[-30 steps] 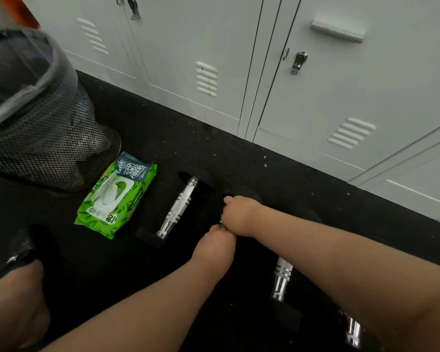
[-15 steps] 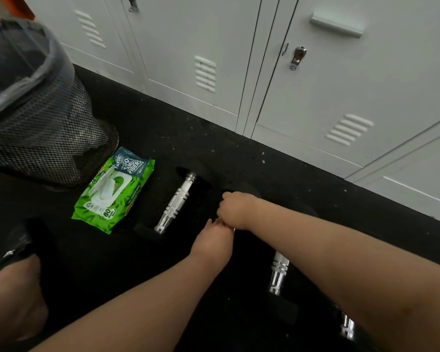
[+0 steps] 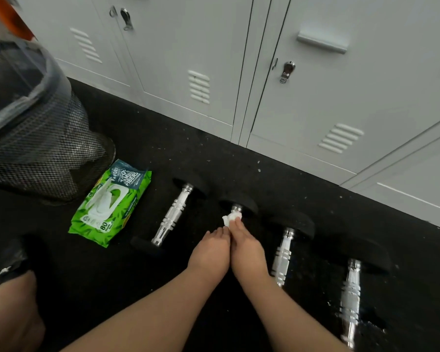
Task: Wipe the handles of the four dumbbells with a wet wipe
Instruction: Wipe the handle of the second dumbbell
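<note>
Item: 4 dumbbells, laid side by side on the black floor [image 3: 239, 161] before the lockers [image 3: 315, 97].
Step in hand, by the look of it: wiping the handle of the second dumbbell [image 3: 236, 208] from your left.
Your right hand [image 3: 248, 250] pinches the white wet wipe [image 3: 231, 219] in its fingers, pressed on the handle's far end.
Your left hand [image 3: 210, 252] lies alongside; its fingers are hidden, grip cannot be told.
Next: draw the wipe down the handle, then move to the third dumbbell [image 3: 282, 255] and the fourth dumbbell [image 3: 351, 298].

Your hands [image 3: 229, 252] hide most of the second dumbbell's handle [image 3: 236, 208]. The fourth dumbbell [image 3: 351, 295] loses its near end below frame. The wipes pack [image 3: 109, 204] small print is illegible.
</note>
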